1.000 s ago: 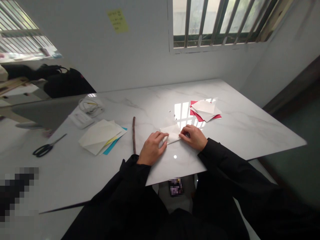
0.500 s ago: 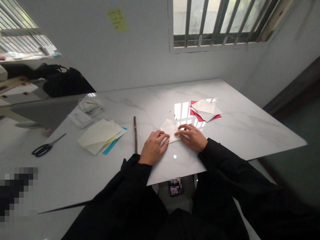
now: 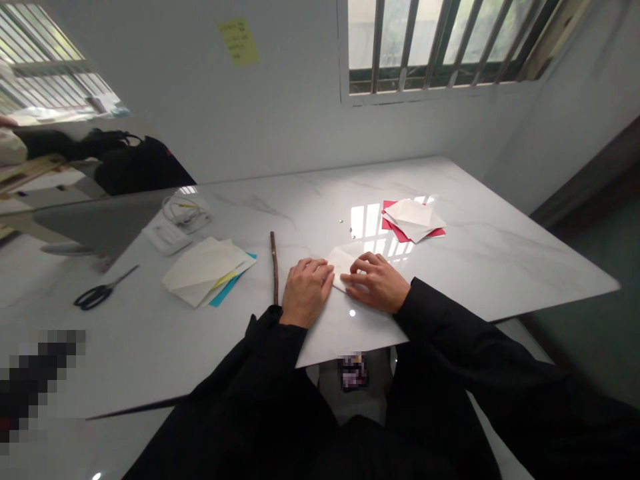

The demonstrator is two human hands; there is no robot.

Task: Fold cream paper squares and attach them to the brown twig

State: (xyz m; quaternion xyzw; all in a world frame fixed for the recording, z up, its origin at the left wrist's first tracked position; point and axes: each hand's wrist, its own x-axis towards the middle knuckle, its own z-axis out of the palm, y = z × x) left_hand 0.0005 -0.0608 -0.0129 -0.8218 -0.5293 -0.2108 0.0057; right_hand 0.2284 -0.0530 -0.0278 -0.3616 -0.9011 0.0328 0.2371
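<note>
head view: the left hand and the right hand lie side by side on a folded white paper, which sits at the near middle of the surface, just in front of the person. both hands are flat and loose, fingers stretched forward over the sheet and pressing down rather than gripping it. the fingertips of the two hands nearly meet over the paper's near corner. held like this, the palms seem to pin the sheet so it cannot slide on the glossy top, and the far flap stays free beyond the fingers. a thin brown stick lies just left of the left hand, lengthwise away from the person and within easy reach. further left rests a loose stack of cream, yellow and blue sheets, then black scissors near the edge. a coiled white cable sits behind that stack. to the right, well apart from the hands, white sheets lie on red paper. the surface is white marble-patterned and shiny, with the barred window reflected in it. a yellow sticky note hangs on the pale wall, and a black bag sits at the left.
</note>
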